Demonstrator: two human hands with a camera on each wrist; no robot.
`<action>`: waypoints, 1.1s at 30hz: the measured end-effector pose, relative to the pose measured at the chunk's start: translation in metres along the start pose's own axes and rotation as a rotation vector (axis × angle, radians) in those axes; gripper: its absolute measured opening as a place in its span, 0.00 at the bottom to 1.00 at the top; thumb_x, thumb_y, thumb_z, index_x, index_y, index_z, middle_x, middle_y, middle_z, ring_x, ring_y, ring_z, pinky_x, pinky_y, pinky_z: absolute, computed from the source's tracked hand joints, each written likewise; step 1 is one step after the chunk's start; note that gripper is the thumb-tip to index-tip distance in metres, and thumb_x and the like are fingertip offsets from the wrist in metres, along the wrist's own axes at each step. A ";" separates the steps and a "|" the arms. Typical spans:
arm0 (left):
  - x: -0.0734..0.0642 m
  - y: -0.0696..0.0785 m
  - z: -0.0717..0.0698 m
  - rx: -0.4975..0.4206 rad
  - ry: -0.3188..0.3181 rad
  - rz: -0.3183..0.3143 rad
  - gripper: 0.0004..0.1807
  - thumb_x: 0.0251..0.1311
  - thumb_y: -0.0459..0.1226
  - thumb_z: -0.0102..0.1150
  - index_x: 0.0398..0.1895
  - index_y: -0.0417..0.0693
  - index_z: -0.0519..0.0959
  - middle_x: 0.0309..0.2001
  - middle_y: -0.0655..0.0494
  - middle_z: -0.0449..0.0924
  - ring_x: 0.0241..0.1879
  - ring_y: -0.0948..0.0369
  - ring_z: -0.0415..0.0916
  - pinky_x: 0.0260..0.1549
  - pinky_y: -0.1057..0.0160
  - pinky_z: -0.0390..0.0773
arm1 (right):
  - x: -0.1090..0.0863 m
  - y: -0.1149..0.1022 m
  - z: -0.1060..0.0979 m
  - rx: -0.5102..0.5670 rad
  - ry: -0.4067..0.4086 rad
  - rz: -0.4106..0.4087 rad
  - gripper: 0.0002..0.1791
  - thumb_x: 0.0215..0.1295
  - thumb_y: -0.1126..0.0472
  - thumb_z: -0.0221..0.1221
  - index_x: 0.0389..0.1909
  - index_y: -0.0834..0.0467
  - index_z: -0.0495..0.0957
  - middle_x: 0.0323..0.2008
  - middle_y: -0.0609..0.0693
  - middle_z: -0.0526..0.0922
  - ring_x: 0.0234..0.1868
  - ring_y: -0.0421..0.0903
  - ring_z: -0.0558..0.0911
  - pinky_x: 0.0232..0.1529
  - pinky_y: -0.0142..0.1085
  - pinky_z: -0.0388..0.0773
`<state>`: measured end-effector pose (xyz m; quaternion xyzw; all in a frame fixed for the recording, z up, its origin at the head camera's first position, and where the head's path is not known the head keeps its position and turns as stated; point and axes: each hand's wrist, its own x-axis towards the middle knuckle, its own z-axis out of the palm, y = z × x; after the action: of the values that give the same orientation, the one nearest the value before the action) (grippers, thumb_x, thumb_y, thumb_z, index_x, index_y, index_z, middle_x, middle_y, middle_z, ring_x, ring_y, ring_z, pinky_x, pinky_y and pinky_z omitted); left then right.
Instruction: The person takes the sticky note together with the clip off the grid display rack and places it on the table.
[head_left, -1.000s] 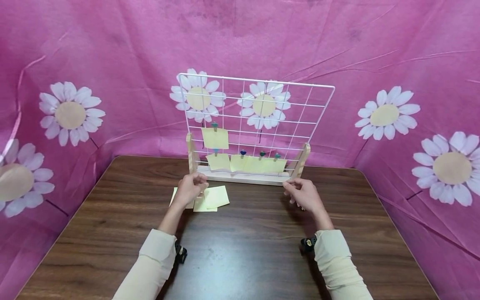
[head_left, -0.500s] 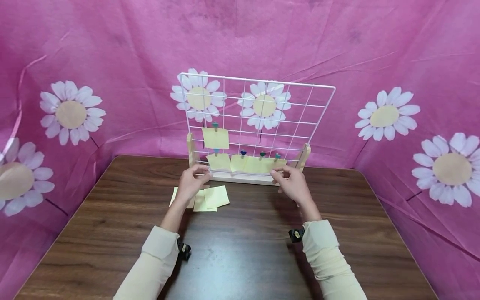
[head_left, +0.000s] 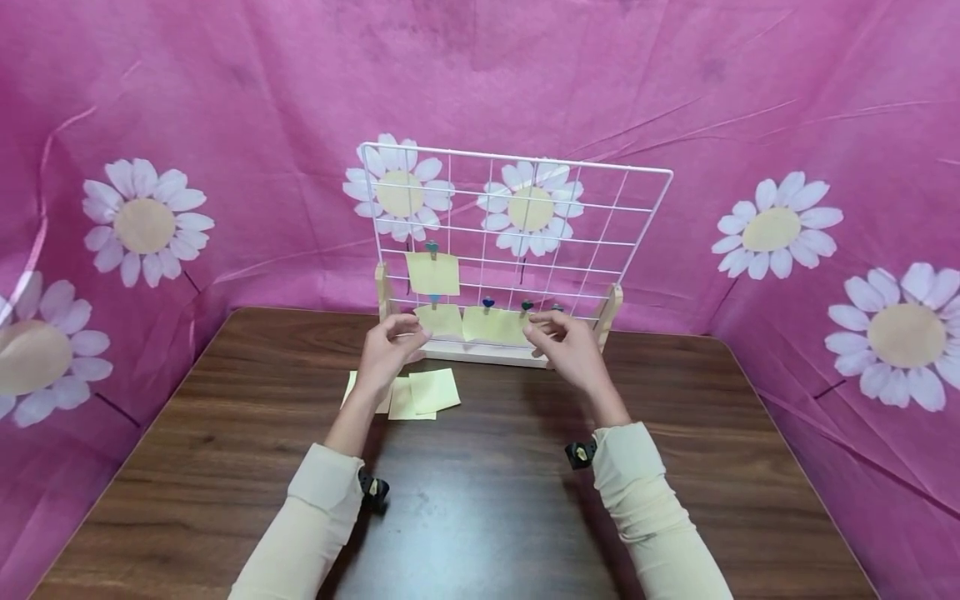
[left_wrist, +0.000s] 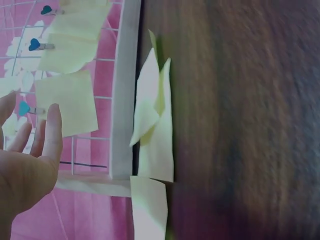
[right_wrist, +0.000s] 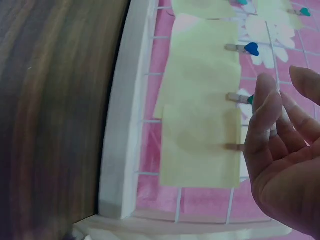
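In the head view my left hand (head_left: pixel 387 353) is raised in front of the lower left of a white wire grid (head_left: pixel 551 218). Its fingers are loosely bent and hold nothing. In the left wrist view they are near a light-blue heart clip (left_wrist: pixel 24 108) that pins a yellow sticky note (left_wrist: pixel 72 102). My right hand (head_left: pixel 573 350) hovers before the lower right notes, thumb and fingers apart, nothing between them. In the right wrist view its fingers are beside a green heart clip (right_wrist: pixel 241 98), which they partly hide, and a yellow note (right_wrist: pixel 200 150).
Several loose yellow notes (head_left: pixel 435 392) lie on the brown wooden table (head_left: pixel 465 500), in front of the grid's pale wooden base (head_left: pixel 480 353). A higher note (head_left: pixel 433 275) hangs from a teal clip (head_left: pixel 432 247). A pink daisy cloth (head_left: pixel 285 100) stands behind.
My right hand has moved left and up from beside the base's right end to before the notes. My left hand has risen a little and shifted slightly right. The notes have stayed put.
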<state>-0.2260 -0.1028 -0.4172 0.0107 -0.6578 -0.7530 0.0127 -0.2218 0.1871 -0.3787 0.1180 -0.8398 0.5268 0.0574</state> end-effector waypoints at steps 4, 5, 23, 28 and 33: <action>0.003 0.006 0.005 -0.124 0.033 -0.011 0.27 0.64 0.28 0.65 0.64 0.28 0.69 0.50 0.46 0.73 0.44 0.60 0.79 0.53 0.54 0.85 | 0.004 -0.007 0.003 0.051 0.008 -0.001 0.21 0.69 0.59 0.65 0.56 0.69 0.79 0.44 0.65 0.85 0.37 0.59 0.86 0.28 0.47 0.90; 0.004 0.007 0.006 -0.165 0.042 -0.011 0.27 0.64 0.28 0.65 0.64 0.28 0.69 0.48 0.47 0.73 0.44 0.61 0.79 0.54 0.51 0.84 | 0.005 -0.009 0.004 0.058 0.008 -0.003 0.21 0.69 0.60 0.65 0.56 0.70 0.78 0.44 0.66 0.84 0.38 0.59 0.86 0.30 0.48 0.90; 0.009 0.026 0.017 -0.269 0.076 -0.007 0.32 0.60 0.23 0.65 0.67 0.33 0.67 0.60 0.39 0.68 0.45 0.59 0.78 0.50 0.60 0.86 | 0.026 -0.040 0.020 -0.009 0.006 -0.119 0.18 0.63 0.62 0.70 0.51 0.65 0.83 0.44 0.58 0.87 0.41 0.51 0.85 0.33 0.34 0.88; 0.011 0.033 0.017 -0.260 0.114 0.036 0.31 0.57 0.23 0.67 0.64 0.35 0.70 0.62 0.35 0.66 0.47 0.57 0.77 0.49 0.60 0.87 | 0.032 -0.050 0.024 -0.035 0.005 -0.137 0.17 0.62 0.61 0.71 0.50 0.63 0.83 0.43 0.56 0.87 0.41 0.50 0.85 0.36 0.35 0.87; 0.013 0.038 0.017 -0.235 0.151 0.082 0.29 0.58 0.22 0.67 0.63 0.33 0.70 0.59 0.41 0.70 0.49 0.57 0.76 0.51 0.57 0.86 | 0.040 -0.061 0.028 -0.031 -0.011 -0.133 0.19 0.62 0.60 0.70 0.52 0.61 0.83 0.42 0.55 0.87 0.40 0.50 0.86 0.35 0.38 0.88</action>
<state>-0.2398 -0.0911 -0.3774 0.0388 -0.5623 -0.8207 0.0941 -0.2437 0.1313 -0.3293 0.1753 -0.8385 0.5081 0.0896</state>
